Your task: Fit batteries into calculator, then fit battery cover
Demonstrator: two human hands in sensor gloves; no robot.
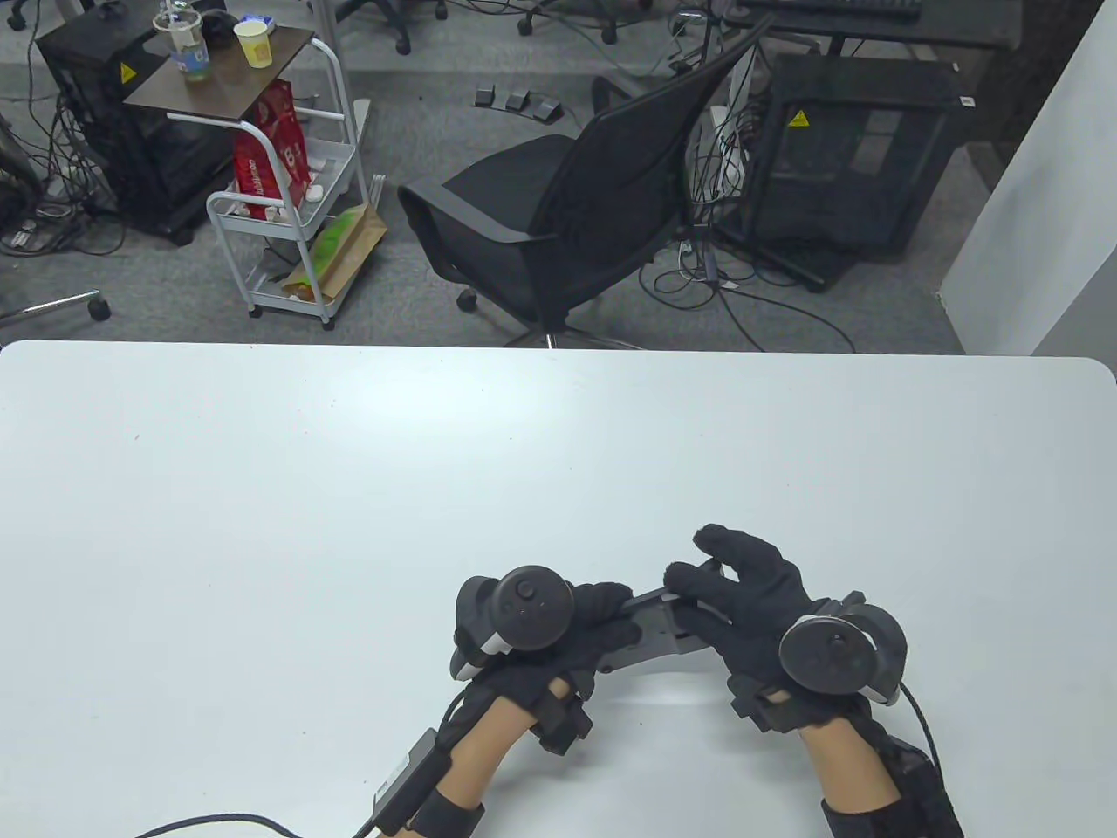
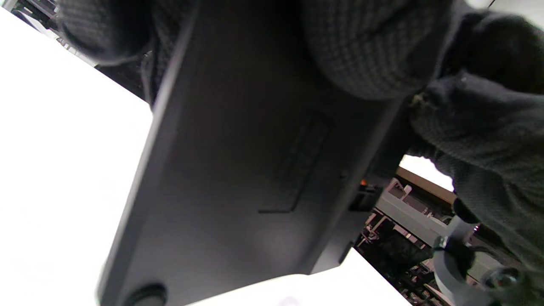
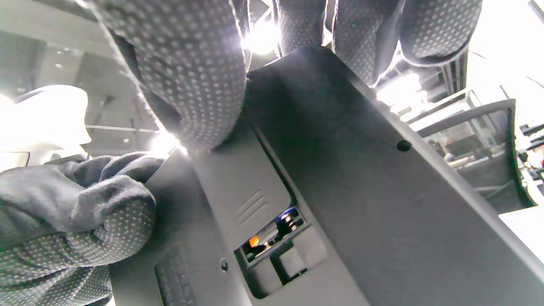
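Between both hands, above the white tabletop, hangs the dark grey plastic calculator, back exposed. Left hand grips one end; right hand grips the other, thumb pressing the ribbed grey battery cover. Cover looks partly seated, batteries showing; next, slide it fully home.

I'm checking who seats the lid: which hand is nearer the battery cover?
Right. The right hand presses its thumb on the battery cover; the left hand grips the calculator's other end.
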